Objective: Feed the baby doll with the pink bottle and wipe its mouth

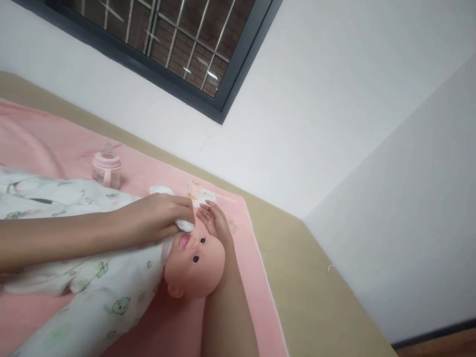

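Note:
A baby doll in a white printed outfit lies on its back, its bald head at the right and tilted. My left hand reaches in from the left across its chest. Its fingers are closed on a crumpled white cloth, held against the doll's face beside the mouth. My right hand lies past the far side of the head, palm showing and fingers loosely spread. The doll's head rests against my right forearm. Whether the cloth is fabric or tissue I cannot make out.
A pink baby bottle with handles stands on the pink blanket beyond the doll. A white and orange packet and a small clear item lie near my right hand. Behind the wooden tabletop are white walls and a barred window.

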The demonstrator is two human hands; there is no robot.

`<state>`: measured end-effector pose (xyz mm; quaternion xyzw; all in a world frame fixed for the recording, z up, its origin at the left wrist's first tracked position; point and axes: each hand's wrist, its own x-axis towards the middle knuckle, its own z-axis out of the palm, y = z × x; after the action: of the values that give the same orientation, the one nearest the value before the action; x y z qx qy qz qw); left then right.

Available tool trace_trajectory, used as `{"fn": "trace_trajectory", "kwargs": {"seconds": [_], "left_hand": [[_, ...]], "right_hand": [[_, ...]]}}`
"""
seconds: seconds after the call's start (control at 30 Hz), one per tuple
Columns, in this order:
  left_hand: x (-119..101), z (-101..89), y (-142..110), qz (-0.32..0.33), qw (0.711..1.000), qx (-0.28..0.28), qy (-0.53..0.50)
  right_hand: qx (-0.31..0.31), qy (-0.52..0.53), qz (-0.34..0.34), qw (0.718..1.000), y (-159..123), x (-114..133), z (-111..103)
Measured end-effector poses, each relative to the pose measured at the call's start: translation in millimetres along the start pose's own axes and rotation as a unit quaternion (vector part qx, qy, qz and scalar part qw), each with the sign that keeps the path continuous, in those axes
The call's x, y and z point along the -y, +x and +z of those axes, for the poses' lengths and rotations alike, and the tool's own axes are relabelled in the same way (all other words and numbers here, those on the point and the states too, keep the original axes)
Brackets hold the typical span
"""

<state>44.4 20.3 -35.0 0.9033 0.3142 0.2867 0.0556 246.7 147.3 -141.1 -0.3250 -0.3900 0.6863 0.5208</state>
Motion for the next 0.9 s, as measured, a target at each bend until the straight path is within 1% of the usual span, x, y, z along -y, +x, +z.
{"fn": "trace_trajectory", "kwargs": {"seconds": [0.07, 0.2, 0.27, 0.47, 0.6, 0.73, 0.9], "left_hand": [[-1.8, -1.7, 0.7, -0.005, 1.0, -0.004, -0.025], [-7.1, -3.4, 1.3, -0.014, 0.995, 0.006, -0.097], [-8.9, -2.6, 0.2, -0.017, 0.994, 0.01, -0.112], [-7.2, 0.5, -3.5, -0.011, 0.997, 0.021, -0.078], [-4.7, -0.3, -0.4, -0.02, 0.997, 0.018, -0.074], [-4.6, -0.3, 3.1, -0.011, 0.998, 0.03, -0.06], [-4.9, -2.2, 6.7, -0.031, 0.997, 0.015, -0.065]], "right_hand": [[0.001, 0.0, 0.002, 1.0, 0.4, 0.2, 0.0], [0.001, 0.0, 0.003, 1.0, 0.1, 0.8, 0.4], [0.001, 0.0, 0.002, 1.0, -0.6, 1.0, 0.6], [0.005, -0.004, -0.001, 1.0, -1.1, 0.8, 0.6], [0.008, -0.001, 0.001, 1.0, -0.4, 0.8, 0.7], [0.008, 0.0, 0.0, 1.0, 0.0, 0.4, 0.5], [0.003, -0.002, 0.001, 1.0, -0.1, 0.2, 1.2]]}}
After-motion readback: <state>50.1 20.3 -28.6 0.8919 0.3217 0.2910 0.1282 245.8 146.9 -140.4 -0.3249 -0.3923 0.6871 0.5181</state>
